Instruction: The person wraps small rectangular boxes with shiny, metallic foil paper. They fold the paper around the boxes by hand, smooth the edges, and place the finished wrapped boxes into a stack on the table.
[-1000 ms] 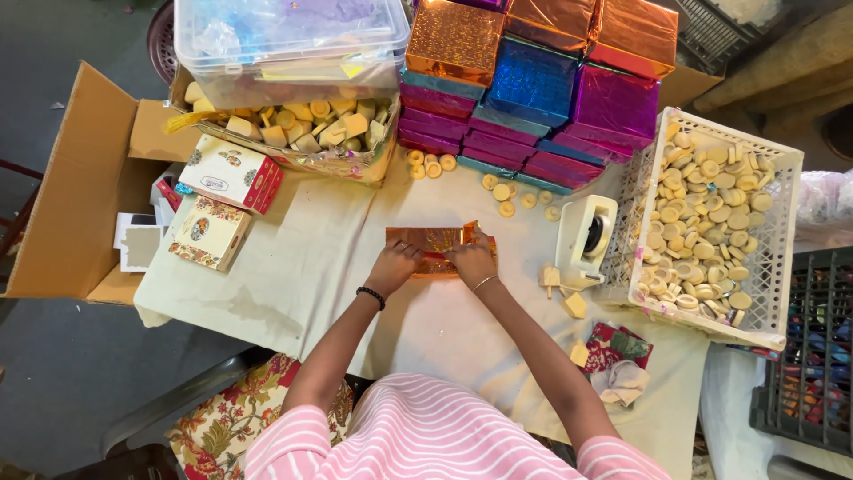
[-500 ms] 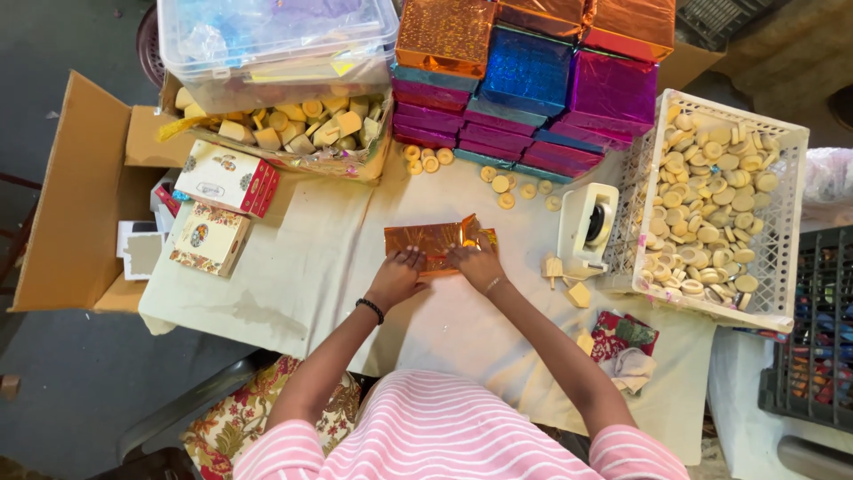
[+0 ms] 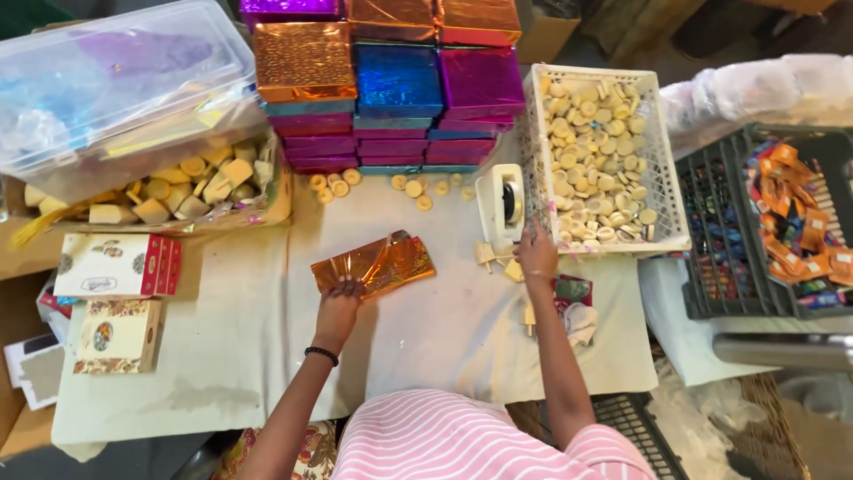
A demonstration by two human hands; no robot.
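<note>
My left hand (image 3: pixel 338 307) presses down on the near edge of a flat package in orange foil (image 3: pixel 378 264), which lies partly unfolded on the cream tablecloth (image 3: pixel 267 356). My right hand (image 3: pixel 536 250) is out to the right, at the near corner of a white lattice basket (image 3: pixel 533 151) full of pale round discs. It sits beside a white tape dispenser (image 3: pixel 500 203) and a few small tan pieces (image 3: pixel 485 255). Its fingers are hidden from here.
Foil-wrapped boxes (image 3: pixel 400 80) are stacked at the back, with loose discs (image 3: pixel 418 187) in front. A clear plastic tub (image 3: pixel 115 80) sits over a tray of yellowish pieces (image 3: pixel 178 187) at left. Two printed boxes (image 3: pixel 115 265) lie nearby. A dark crate (image 3: pixel 764 222) stands at right.
My right hand left the orange package and reached right toward the dispenser and basket. The foil has sprung partly open. The view has swung to the right.
</note>
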